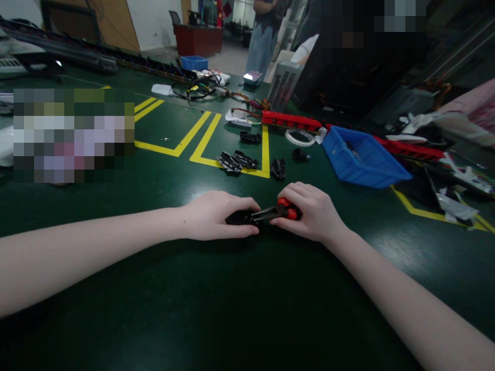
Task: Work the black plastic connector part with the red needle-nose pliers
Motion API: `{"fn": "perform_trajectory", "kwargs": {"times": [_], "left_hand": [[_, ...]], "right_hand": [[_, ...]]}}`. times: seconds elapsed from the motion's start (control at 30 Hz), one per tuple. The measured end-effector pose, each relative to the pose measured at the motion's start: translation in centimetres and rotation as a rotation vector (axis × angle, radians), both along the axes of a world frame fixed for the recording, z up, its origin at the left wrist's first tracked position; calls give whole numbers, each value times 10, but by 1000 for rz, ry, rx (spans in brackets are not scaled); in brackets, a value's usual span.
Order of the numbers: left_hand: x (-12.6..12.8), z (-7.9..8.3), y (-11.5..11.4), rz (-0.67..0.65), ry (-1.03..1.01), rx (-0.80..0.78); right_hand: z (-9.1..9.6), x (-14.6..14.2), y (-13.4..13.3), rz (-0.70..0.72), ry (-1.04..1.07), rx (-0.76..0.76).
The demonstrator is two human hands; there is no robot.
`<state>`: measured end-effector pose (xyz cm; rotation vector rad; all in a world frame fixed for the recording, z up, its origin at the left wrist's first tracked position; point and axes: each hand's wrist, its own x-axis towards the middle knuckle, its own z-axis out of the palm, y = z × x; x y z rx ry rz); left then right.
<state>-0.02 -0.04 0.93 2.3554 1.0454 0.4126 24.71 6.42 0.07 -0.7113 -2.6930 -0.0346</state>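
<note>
My left hand [220, 215] is closed around a small black plastic part [240, 217], pinching it between thumb and fingers just above the green tabletop. In my right hand [307, 210] are needle-nose pliers [275, 211] with red and black handles. Their jaws point left and reach the black part; whether they grip it I cannot tell. Beyond my hands lie several similar black parts [230, 162], some inside a yellow-taped outline and one [278, 168] just right of it.
A blue plastic bin [363, 159] stands to the right, beside a tape roll [299, 137] and a red strip [290, 120]. Cables [201, 85] and a grey perforated metal box [284, 85] lie farther back. A person [265, 36] stands behind the table; another person's arm [467, 103] shows at right.
</note>
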Motion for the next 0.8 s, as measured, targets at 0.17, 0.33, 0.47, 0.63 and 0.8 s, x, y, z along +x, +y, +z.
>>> {"fn": "perform_trajectory", "kwargs": {"times": [0.17,0.33,0.47,0.63,0.8], "left_hand": [[0,0,0,2,-2,-16],[0,0,0,-1,18,-1],[0,0,0,-1,28,2],[0,1,0,0,41,-1],[-1,1,-1,-13,25,22]], "right_hand": [[-1,0,0,9,-15,21],[0,0,-1,22,-29,18],[1,-1,-2,9,-25,-13],[1,-1,-2,5,-25,-7],[1,-1,-2,15,-28,-5]]}}
